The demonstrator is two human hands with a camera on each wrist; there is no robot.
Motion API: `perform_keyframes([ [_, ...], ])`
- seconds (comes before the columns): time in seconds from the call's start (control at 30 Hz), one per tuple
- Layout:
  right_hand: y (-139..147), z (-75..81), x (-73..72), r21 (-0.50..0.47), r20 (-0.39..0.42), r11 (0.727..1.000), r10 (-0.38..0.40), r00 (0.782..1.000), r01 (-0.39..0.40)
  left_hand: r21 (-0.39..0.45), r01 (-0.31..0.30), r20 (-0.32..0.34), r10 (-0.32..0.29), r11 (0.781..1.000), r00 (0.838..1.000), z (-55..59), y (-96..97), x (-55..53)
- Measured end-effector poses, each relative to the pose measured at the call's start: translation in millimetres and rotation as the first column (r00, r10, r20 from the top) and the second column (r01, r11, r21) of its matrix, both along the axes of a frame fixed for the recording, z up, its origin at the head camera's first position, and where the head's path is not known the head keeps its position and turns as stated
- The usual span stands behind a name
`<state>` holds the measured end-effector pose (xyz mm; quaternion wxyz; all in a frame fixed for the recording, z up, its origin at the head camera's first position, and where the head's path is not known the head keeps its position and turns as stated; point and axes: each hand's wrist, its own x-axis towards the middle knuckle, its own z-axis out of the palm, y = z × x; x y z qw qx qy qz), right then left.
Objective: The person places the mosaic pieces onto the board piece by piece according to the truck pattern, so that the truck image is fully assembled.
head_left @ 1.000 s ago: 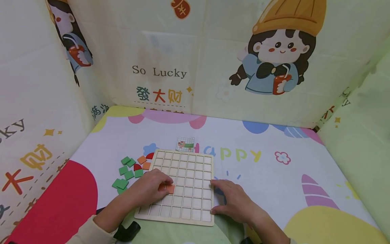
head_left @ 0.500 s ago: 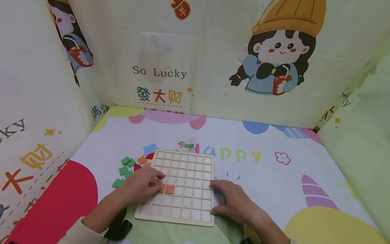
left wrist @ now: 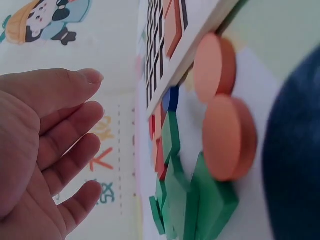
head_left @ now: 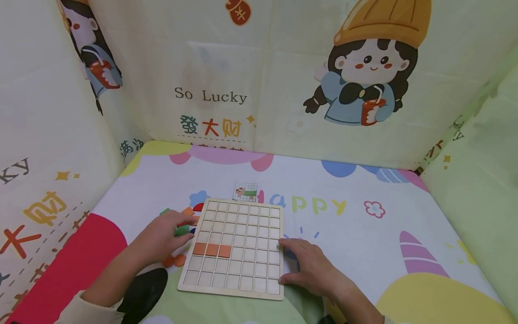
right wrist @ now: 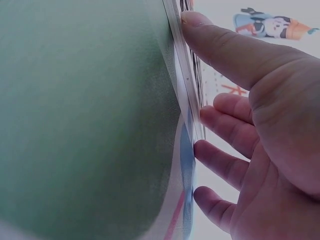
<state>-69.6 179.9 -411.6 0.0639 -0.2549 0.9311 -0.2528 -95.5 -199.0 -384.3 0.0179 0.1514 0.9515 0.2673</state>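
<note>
At lower left of the head view, a dark rounded shape (head_left: 145,292) is partly covered by my forearm; I cannot tell what it is. My left grip (head_left: 166,235), left of centre, holds nothing: the left wrist view shows the fingers loosely bent, thumb apart, palm cut off by the frame. Below it lie two orange discs (head_left: 180,260), one partly hidden. Green tiles (left wrist: 184,197) lie in a pile at the lower centre of the left wrist view; in the head view my hand masks most of them. A small dark blue piece (left wrist: 171,99) is largely obscured.

At lower centre of the head view, the gridded board (head_left: 248,269) lies flat on the table (head_left: 344,243). Three orange tiles (head_left: 212,249) fill its leftmost cells, third row from the bottom. A card (head_left: 245,191) sits beyond the top edge, its figure too small to read fully.

At lower right, my right grip (head_left: 309,261) is unclosed, thumb and fingers spread, fingertips at the board's right edge.
</note>
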Motion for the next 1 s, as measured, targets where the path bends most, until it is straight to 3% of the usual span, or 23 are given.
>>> perform_keyframes([
  [0.17,-0.5,-0.4,-0.3,-0.001,0.003,1.000,-0.001,1.000,0.001,-0.027,-0.026,-0.053,0.025,0.999,0.998,0.8,-6.6,-5.6],
  [0.47,-0.2,-1.6,-0.6,0.002,0.014,1.000,0.007,1.000,-0.007,-0.022,-0.108,0.037,0.109,0.994,0.993,-2.7,-13.5,-22.2],
  [1.0,0.4,-1.5,0.3,0.001,0.000,1.000,0.009,1.000,-0.009,-0.062,-0.086,0.037,0.088,0.994,0.995,-12.7,-15.5,-46.4],
])
